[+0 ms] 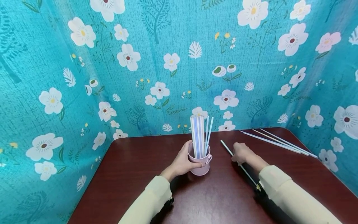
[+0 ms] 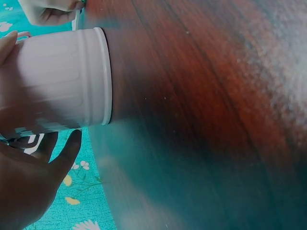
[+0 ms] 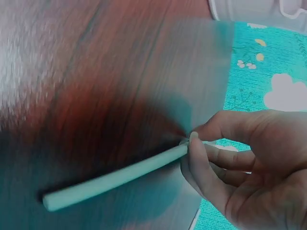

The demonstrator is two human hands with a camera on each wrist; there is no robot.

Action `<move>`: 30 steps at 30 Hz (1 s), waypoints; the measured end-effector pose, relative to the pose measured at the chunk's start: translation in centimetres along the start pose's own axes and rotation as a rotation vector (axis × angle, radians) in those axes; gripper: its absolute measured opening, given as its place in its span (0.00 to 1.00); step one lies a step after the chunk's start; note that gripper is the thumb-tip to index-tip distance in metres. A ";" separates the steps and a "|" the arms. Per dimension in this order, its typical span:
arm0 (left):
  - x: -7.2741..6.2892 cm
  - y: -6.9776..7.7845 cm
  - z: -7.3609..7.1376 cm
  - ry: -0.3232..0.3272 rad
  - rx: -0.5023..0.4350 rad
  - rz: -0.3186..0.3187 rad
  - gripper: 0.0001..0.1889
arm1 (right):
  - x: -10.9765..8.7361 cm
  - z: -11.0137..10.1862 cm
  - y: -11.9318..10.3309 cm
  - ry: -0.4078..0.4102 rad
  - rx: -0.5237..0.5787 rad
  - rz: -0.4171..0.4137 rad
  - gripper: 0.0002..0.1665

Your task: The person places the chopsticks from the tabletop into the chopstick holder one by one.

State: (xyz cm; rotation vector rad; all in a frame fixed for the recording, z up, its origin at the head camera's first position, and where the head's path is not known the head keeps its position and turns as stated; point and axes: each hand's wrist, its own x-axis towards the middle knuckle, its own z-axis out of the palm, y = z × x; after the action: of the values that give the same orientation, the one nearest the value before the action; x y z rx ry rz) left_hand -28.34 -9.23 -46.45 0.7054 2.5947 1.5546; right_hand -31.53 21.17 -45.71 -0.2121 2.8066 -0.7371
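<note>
Pink pail held at the centre of my feed, one pale green stick pinched right of it.
At centre, I see the left hand (image 1: 183, 163) curled round the pail (image 1: 200, 171), thumb across its smooth, rimmed wall; should that hold slacken, I judge the tall load could tip it. The upright sticks (image 1: 198, 137) inside are slim and straight, white, blue and pale green; two lean right and could snag something entering there. Right of centre, the right hand (image 1: 244, 154) pinches the pale green stick (image 3: 117, 176), matt and rounded, between thumb and fingers; gripped at one spot, it might swivel. I can't tell whether it touches the table. At far right, loose sticks (image 1: 279, 144) lie on the glossy, reddish-brown table (image 1: 134, 177); a knock could roll them.
</note>
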 end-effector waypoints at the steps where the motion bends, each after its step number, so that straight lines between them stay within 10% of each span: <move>1: 0.0 0.0 0.0 0.000 0.000 0.002 0.54 | -0.1 0.0 0.0 -0.005 0.007 -0.012 0.08; 30: -0.2 0.0 0.0 0.000 -0.007 0.024 0.54 | -1.4 -4.3 -3.4 0.513 0.295 -0.315 0.06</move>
State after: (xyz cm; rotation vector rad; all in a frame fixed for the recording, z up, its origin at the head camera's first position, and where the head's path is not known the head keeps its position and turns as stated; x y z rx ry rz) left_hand -28.16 -9.25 -46.46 0.7391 2.5895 1.5696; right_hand -31.06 20.53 -40.11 -0.4785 3.1101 -1.4482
